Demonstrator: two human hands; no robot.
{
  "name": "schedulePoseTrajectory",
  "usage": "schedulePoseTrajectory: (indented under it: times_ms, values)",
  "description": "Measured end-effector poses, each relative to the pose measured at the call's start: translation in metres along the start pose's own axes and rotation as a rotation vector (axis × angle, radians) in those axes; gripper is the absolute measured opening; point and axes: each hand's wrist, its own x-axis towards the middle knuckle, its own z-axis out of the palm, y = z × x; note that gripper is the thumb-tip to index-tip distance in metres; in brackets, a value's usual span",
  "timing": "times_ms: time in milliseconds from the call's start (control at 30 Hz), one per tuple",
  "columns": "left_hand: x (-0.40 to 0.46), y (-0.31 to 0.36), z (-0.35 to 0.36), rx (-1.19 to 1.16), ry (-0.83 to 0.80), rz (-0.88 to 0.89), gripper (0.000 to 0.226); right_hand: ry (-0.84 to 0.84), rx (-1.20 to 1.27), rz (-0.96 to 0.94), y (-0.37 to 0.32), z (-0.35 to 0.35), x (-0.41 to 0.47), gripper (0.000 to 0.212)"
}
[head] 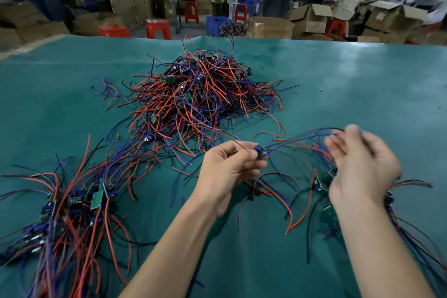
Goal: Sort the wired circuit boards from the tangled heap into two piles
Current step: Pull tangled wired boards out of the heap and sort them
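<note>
On the green-covered worktop point(338, 75), the tangled heap of red, blue and black wired circuit boards point(200, 94) sits toward the far edge at the middle. The left hand point(229, 172) pinches a small blue-capped board point(259, 151) between thumb and fingers. The right hand point(360, 167) (motion-blurred) hovers with fingers loosely spread beside trailing wires. One sorted pile point(65, 213) lies near the left edge, another point(396, 203) partly hidden at the right.

Two bare arms come up from the bottom edge. No sleeves cover them as far as they show. The left hand point(227, 169) wears no glove, ring or watch. The right hand point(360, 167) is bare too, and looks blurry.
</note>
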Motion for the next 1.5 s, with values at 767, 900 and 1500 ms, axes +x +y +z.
schedulePoseTrajectory:
  times_ms: [767, 900, 1500]
  values:
    - [0.007, -0.007, -0.008, 0.112, 0.076, 0.09, 0.011, -0.446, -0.491, -0.125, -0.01, -0.001, -0.01, 0.019]
    - [0.008, -0.016, -0.003, 0.39, 0.006, 0.131, 0.011, -0.413, -0.784, -0.179, -0.062, -0.037, 0.022, 0.05]
    - [0.013, -0.02, -0.007, 0.527, 0.06, 0.13, 0.019, -0.918, -1.514, -0.39, 0.046, 0.173, 0.002, 0.036]
